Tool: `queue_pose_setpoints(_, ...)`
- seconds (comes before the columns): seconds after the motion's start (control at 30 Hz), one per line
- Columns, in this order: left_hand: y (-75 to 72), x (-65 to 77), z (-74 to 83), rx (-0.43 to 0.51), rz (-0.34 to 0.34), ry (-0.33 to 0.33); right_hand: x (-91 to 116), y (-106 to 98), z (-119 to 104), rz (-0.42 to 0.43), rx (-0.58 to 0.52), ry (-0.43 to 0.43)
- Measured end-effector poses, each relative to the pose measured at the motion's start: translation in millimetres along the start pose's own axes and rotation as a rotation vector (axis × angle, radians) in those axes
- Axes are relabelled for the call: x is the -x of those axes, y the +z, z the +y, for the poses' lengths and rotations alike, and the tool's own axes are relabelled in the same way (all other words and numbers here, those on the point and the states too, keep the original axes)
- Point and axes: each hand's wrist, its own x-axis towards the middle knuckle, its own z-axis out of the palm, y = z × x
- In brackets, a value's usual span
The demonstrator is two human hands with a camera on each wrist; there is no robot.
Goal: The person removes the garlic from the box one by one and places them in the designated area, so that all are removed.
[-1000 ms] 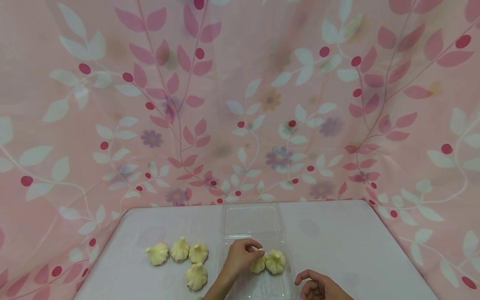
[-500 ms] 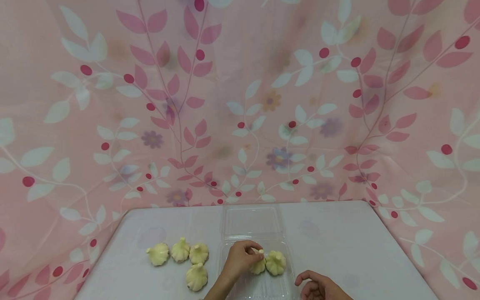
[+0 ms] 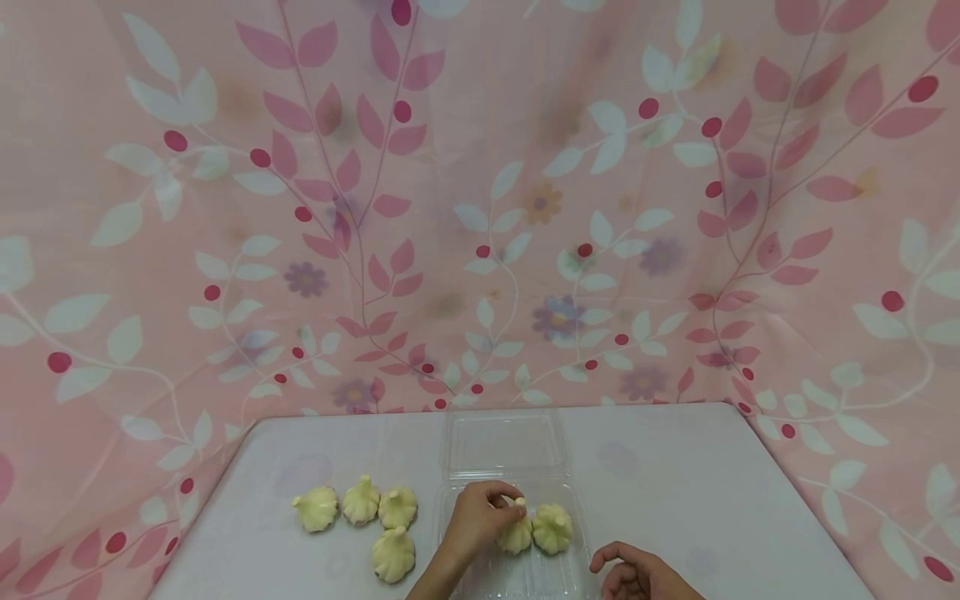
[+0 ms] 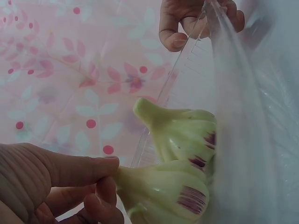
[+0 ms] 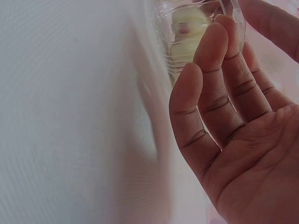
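Note:
My left hand (image 3: 480,514) pinches the stem of a pale garlic bulb (image 4: 163,193) between thumb and fingertips. That bulb, with a purple streaked patch, is within the bottom half of a clear plastic clamshell box (image 3: 573,575). Right against it, on its right in the head view, sits a second garlic bulb (image 3: 552,528). My right hand (image 3: 637,573) is beside the box's right wall, fingers loosely bent and holding nothing. In the right wrist view its palm (image 5: 257,158) shows bare, with the box wall just past the fingertips.
Several more garlic bulbs lie on the white table left of the box, the closest one (image 3: 393,555) near its left wall. The box's clear lid (image 3: 506,444) lies folded back toward the rear edge. A pink floral curtain (image 3: 450,208) hangs behind the table (image 3: 675,467).
Almost nothing differs. The left hand stays on the same bulb's stem, with only a tiny shift of the bulb. The right hand keeps its place.

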Motion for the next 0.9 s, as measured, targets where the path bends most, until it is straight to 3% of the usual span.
queue_pose_setpoints(0.9, -19.0, 11.1, 6.8, -0.015, -0.048, 0.049, -0.2, 1.4, -3.7, 0.02, -0.01, 0.029)
